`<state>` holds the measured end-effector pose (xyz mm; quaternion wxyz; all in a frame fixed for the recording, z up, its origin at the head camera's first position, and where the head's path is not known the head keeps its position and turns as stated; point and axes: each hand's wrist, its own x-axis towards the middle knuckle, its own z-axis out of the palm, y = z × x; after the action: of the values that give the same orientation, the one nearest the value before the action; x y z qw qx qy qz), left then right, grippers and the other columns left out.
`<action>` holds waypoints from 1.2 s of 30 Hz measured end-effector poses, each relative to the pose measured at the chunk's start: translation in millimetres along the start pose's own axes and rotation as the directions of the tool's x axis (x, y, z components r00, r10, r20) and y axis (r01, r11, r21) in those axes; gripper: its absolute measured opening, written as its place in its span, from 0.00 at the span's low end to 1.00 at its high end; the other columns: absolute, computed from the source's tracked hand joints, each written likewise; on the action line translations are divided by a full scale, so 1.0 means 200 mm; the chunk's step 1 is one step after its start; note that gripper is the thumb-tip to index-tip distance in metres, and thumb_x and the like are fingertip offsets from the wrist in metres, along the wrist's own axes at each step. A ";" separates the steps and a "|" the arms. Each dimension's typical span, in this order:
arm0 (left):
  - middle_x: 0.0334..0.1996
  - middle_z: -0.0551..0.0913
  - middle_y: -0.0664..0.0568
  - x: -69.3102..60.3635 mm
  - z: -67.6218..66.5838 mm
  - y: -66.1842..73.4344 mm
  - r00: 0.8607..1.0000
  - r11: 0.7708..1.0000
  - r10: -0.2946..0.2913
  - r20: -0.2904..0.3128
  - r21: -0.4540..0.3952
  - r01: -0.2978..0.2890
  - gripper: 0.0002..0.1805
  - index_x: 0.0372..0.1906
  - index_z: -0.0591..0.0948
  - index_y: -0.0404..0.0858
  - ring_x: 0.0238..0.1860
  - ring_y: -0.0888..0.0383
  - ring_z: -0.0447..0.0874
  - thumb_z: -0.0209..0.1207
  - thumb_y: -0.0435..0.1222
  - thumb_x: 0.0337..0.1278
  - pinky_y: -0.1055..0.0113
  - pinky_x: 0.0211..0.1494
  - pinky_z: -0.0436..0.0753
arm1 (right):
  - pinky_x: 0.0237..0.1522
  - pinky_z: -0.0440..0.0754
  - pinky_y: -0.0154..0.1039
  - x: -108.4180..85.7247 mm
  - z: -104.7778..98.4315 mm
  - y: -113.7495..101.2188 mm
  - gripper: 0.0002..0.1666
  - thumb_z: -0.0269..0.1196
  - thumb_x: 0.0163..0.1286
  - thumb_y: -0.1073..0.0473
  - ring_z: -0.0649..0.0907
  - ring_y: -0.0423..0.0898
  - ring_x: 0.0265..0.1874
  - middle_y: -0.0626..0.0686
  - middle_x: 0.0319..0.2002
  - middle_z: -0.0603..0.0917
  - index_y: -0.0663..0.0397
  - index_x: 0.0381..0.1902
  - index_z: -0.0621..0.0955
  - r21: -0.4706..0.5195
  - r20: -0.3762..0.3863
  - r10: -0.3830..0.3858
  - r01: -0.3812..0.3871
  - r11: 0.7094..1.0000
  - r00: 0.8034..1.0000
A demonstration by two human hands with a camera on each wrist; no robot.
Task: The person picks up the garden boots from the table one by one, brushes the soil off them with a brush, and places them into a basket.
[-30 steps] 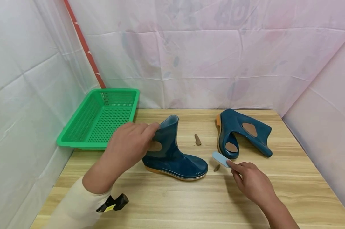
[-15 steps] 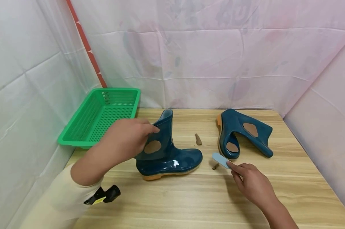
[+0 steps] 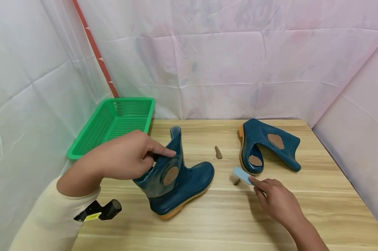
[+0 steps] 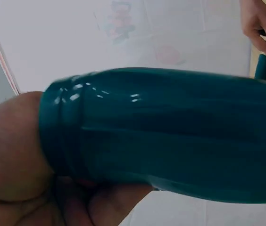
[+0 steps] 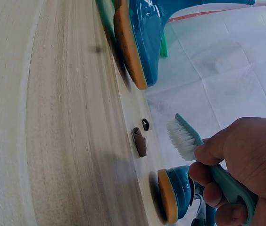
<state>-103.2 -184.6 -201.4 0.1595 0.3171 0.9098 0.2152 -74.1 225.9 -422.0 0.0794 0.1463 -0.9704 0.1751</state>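
Observation:
My left hand (image 3: 130, 155) grips the top of a blue rubber boot (image 3: 192, 181), its index finger lying along the shaft. The boot tilts, its toe pointing up and right in the head view; a brown mud-like patch (image 3: 170, 176) shows on the shaft. In the left wrist view the glossy shaft (image 4: 170, 127) fills the middle, with fingers around its rim. My right hand (image 3: 276, 200) holds a scrub brush (image 5: 218, 174) with a pale blue handle and white bristles (image 5: 181, 140), above the table and apart from both boots. A second blue boot (image 3: 278, 153) lies on its side with brown patches.
A green plastic basket (image 3: 79, 142) stands at the back left. Two small brown pieces, one farther back (image 3: 218, 152) and one near the brush (image 3: 237, 182), lie on the wooden table (image 3: 226, 223). White cloth walls (image 3: 214, 76) enclose the back and sides.
My left hand has moved left and slightly down, bringing the boot along. The boot has turned, so its toe points farther up and right and its patch shows more. The right hand stays nearly still.

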 end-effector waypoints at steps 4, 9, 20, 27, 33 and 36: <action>0.18 0.58 0.61 0.01 0.00 -0.03 0.997 0.999 0.049 0.067 0.007 -0.050 0.35 0.65 0.82 0.50 0.15 0.64 0.51 0.49 0.19 0.58 0.70 0.18 0.58 | 0.26 0.76 0.37 0.00 0.01 0.00 0.24 0.71 0.65 0.65 0.76 0.41 0.32 0.39 0.31 0.82 0.50 0.60 0.86 0.007 0.005 0.000 0.000 1.000 1.000; 0.15 0.61 0.65 0.05 0.01 -0.07 0.975 0.983 0.181 0.128 0.017 -0.185 0.29 0.62 0.84 0.52 0.14 0.66 0.51 0.60 0.23 0.61 0.71 0.19 0.63 | 0.26 0.76 0.36 0.00 0.01 0.00 0.24 0.71 0.65 0.65 0.76 0.40 0.31 0.38 0.30 0.82 0.50 0.60 0.86 0.013 0.008 0.004 -0.004 1.000 1.000; 0.51 0.77 0.52 0.10 0.17 -0.04 0.845 0.799 0.513 -0.151 0.446 -0.404 0.15 0.34 0.88 0.50 0.58 0.51 0.69 0.80 0.49 0.45 0.56 0.61 0.72 | 0.27 0.77 0.37 0.00 0.02 0.00 0.25 0.71 0.66 0.65 0.76 0.41 0.31 0.39 0.31 0.82 0.49 0.61 0.86 0.018 0.027 0.018 -0.019 1.000 0.999; 0.40 0.85 0.62 0.09 0.26 -0.01 0.747 0.673 0.659 -0.089 0.513 -0.533 0.15 0.36 0.81 0.50 0.52 0.61 0.81 0.72 0.27 0.55 0.58 0.78 0.61 | 0.27 0.77 0.37 0.00 0.02 0.00 0.24 0.71 0.66 0.65 0.76 0.41 0.32 0.39 0.31 0.82 0.49 0.60 0.86 0.022 0.015 0.012 -0.012 1.000 1.000; 0.36 0.86 0.61 0.09 0.29 -0.02 0.677 0.592 0.728 -0.108 0.597 -0.541 0.13 0.37 0.84 0.48 0.43 0.61 0.83 0.69 0.25 0.58 0.62 0.68 0.74 | 0.30 0.81 0.41 0.00 0.01 0.00 0.24 0.71 0.65 0.65 0.80 0.43 0.35 0.39 0.33 0.84 0.50 0.60 0.86 0.031 -0.044 -0.032 0.034 0.999 0.999; 0.40 0.87 0.58 0.09 0.28 -0.04 0.645 0.570 0.751 -0.140 0.630 -0.527 0.11 0.39 0.84 0.44 0.45 0.59 0.84 0.66 0.24 0.62 0.64 0.57 0.81 | 0.33 0.83 0.44 0.00 0.01 -0.01 0.25 0.72 0.64 0.66 0.83 0.45 0.37 0.40 0.34 0.85 0.50 0.60 0.86 0.034 -0.112 -0.085 0.089 0.995 0.990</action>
<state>-97.2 -163.4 -255.7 -0.2130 0.6118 0.7598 0.0549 -74.1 223.7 -423.9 0.1375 0.1800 -0.9536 0.1982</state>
